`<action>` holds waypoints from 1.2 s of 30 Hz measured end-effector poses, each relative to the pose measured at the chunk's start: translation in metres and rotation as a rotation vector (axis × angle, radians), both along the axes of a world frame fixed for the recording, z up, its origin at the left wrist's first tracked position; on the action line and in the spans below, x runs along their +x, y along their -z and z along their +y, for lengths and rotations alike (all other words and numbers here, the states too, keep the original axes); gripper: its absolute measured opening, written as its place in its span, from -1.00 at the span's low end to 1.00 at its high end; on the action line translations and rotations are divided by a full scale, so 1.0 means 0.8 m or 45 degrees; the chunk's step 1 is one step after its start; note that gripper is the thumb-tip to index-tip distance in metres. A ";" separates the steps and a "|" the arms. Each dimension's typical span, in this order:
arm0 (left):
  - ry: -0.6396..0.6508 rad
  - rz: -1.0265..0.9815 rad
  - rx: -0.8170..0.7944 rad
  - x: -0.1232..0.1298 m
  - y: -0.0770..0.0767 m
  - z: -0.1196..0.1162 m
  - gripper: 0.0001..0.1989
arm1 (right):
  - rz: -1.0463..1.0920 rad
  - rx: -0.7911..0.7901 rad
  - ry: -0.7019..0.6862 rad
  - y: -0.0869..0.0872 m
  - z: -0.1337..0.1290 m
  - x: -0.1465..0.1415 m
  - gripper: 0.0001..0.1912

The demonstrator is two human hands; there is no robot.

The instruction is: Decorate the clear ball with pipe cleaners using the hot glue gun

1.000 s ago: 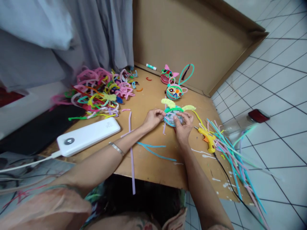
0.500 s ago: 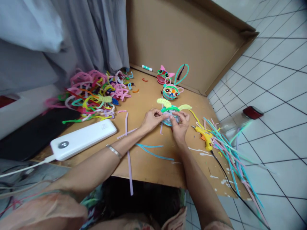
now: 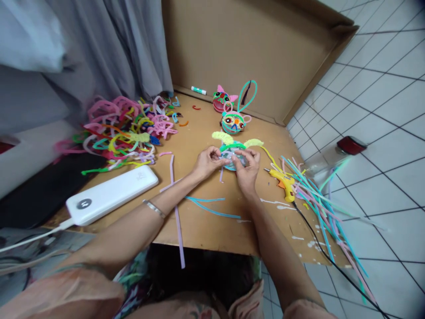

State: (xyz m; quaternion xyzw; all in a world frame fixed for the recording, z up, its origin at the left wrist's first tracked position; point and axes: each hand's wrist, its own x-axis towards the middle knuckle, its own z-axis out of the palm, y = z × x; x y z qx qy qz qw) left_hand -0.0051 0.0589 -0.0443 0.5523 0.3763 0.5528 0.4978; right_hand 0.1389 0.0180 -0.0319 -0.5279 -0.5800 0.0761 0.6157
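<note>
Between my hands sits a small round ornament [image 3: 229,165], clear and bluish, with a green pipe-cleaner band across its top and two pale yellow fuzzy ears. My left hand [image 3: 210,162] pinches at its left side, thumb pointing inward over the front. From the right, my right hand [image 3: 247,167] grips it with thumb on the front and fingers curled round the edge. A short lilac strip seems to lie under the fingertips, though they partly cover it. Just beyond stand two finished-looking animal-face ornaments, one with pink loop ears [image 3: 233,124] and one with pink pointed ears [image 3: 222,103].
A yellow glue gun [image 3: 283,184] lies right of my hands, its black cord trailing off the table. Beside it spreads a bundle of pipe cleaners [image 3: 320,208]. A tangled colourful pile [image 3: 126,128], a white power bank [image 3: 113,195] and loose blue pipe cleaners [image 3: 212,212] are leftward. Cardboard [image 3: 239,48] stands behind.
The view has shifted slightly, so everything sits a little differently in the picture. Both hands stay on the ornament, with only small finger movements.
</note>
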 end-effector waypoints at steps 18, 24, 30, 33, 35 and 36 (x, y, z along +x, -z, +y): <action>-0.114 0.102 0.332 -0.001 0.004 0.000 -0.73 | -0.029 -0.013 0.006 0.003 0.005 0.003 -0.85; -0.120 0.109 0.401 -0.001 0.008 0.001 -0.65 | -0.061 -0.016 0.033 0.005 0.006 0.002 -0.86; -0.133 0.153 0.386 -0.003 0.012 0.004 -0.60 | -0.040 -0.041 0.044 0.007 0.008 0.003 -0.86; -0.117 0.145 0.397 -0.005 0.013 0.005 -0.60 | -0.032 -0.036 0.035 0.006 0.008 0.003 -0.85; -0.094 0.116 0.404 -0.005 0.014 0.005 -0.61 | -0.036 -0.030 0.030 0.005 0.007 0.002 -0.85; -0.085 0.095 0.399 -0.005 0.015 0.005 -0.62 | -0.036 -0.027 0.029 0.005 0.007 0.001 -0.85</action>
